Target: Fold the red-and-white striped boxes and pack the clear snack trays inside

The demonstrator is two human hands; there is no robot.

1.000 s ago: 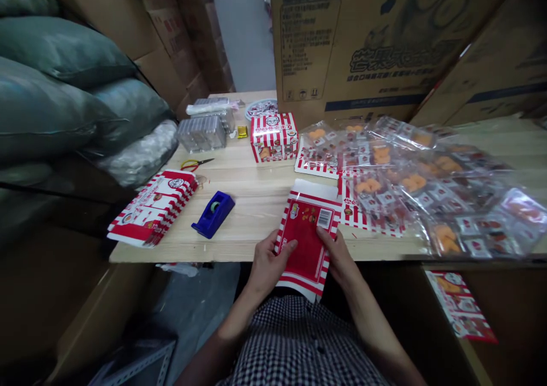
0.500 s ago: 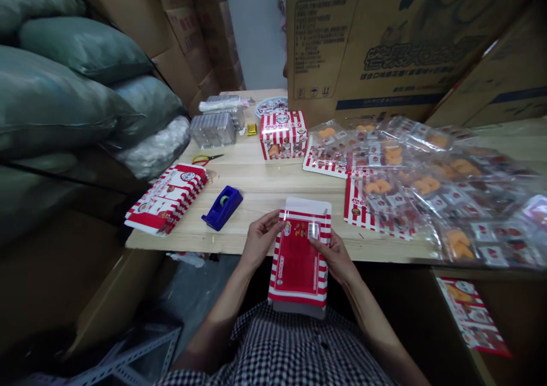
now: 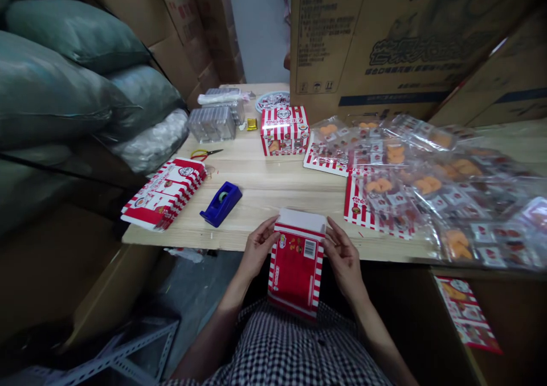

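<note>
Left hand (image 3: pixel 257 248) and right hand (image 3: pixel 344 260) are shifting outward to the sides of the flat striped carton (image 3: pixel 296 269), both grips pinching it just over the near edge of the tabletop (image 3: pixel 171 235).

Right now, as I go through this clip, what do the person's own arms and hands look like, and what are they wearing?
The left hand and right hand are bare, with no gloves, and no watch or bracelet shows on the bare forearms. The person wears a black-and-white checked top.

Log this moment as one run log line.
left hand: holds red-striped cardboard box | right hand: holds its right edge | nearby: blue tape dispenser
</note>
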